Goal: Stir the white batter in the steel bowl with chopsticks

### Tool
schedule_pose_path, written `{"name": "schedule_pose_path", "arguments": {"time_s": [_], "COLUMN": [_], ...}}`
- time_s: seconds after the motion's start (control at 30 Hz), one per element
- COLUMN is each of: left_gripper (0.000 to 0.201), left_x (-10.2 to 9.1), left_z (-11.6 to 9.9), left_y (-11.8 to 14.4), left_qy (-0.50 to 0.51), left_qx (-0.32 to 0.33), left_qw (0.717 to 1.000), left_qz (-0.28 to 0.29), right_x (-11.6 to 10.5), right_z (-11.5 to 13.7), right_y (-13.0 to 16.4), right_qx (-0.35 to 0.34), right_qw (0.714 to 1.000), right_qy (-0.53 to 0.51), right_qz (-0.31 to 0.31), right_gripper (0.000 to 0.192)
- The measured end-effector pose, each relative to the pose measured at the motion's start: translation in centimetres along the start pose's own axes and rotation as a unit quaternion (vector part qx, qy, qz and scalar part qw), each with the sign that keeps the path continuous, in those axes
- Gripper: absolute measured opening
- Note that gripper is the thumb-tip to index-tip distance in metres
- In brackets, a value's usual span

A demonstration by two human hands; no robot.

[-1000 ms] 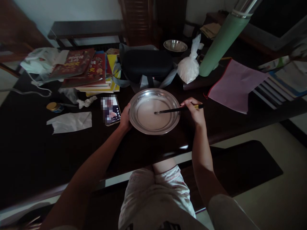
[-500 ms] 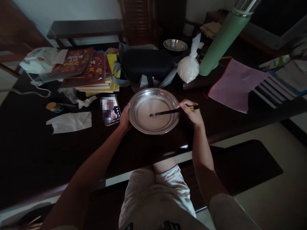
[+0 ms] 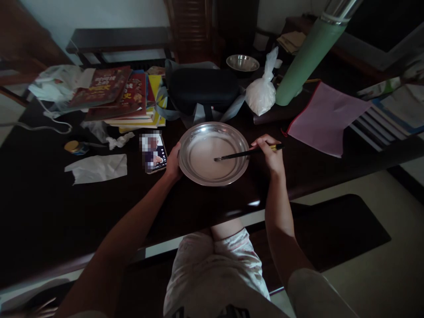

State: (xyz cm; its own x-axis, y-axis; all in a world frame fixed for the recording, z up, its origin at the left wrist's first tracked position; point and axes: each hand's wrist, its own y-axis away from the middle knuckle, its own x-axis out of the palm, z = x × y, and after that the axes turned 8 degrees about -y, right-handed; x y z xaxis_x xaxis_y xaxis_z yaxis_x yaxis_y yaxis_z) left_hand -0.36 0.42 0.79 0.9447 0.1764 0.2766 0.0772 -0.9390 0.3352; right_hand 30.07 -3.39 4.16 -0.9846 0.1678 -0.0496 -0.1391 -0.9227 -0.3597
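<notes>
A round metal basin (image 3: 245, 165) stands on the dark table in front of me, with a pale, cloudy liquid (image 3: 207, 154) in it. My left hand (image 3: 173, 162) grips the basin's left rim, thumb on top. In my right hand (image 3: 270, 154) are black chopsticks (image 3: 235, 154) with gold-coloured ends, closed between fingers and thumb. Their tips reach into the liquid near the basin's middle. Close by my left hand lies a phone (image 3: 159, 163) with a lit screen.
Behind the basin sit a black case (image 3: 202, 86), a tied bag of white powder (image 3: 260, 97) and a tall green bottle (image 3: 298, 66). Stacked books (image 3: 115, 95), a small jar (image 3: 75, 147) and a tissue (image 3: 97, 168) are at left. A pink mesh pouch (image 3: 326, 117) lies at right.
My right hand has shifted a little to the right, and the chopstick tips have slid rightward through the liquid. The left hand still holds the rim.
</notes>
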Motion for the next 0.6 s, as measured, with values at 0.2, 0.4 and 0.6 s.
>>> {"name": "schedule_pose_path", "arguments": {"time_s": [0.2,0.4,0.6], "left_gripper": [0.027,0.029,0.029], "left_x": [0.02,0.14,0.22], "left_z": [0.0,-0.07,-0.12], "left_y": [0.04,0.12,0.19], "left_qy": [-0.001,-0.003,0.005], "left_qx": [-0.002,0.012,0.015], "left_qw": [1.0,1.0,1.0], "left_qz": [-0.018,-0.021,-0.02], "right_x": [0.11,0.08,0.02], "right_z": [-0.07,-0.07,-0.06], "right_y": [0.0,0.11,0.07], "right_qx": [-0.012,0.003,-0.003], "right_qw": [0.999,1.0,1.0], "right_qy": [0.013,0.003,0.004], "right_qz": [0.043,0.027,0.007], "right_gripper": [0.046,0.047,0.045]}}
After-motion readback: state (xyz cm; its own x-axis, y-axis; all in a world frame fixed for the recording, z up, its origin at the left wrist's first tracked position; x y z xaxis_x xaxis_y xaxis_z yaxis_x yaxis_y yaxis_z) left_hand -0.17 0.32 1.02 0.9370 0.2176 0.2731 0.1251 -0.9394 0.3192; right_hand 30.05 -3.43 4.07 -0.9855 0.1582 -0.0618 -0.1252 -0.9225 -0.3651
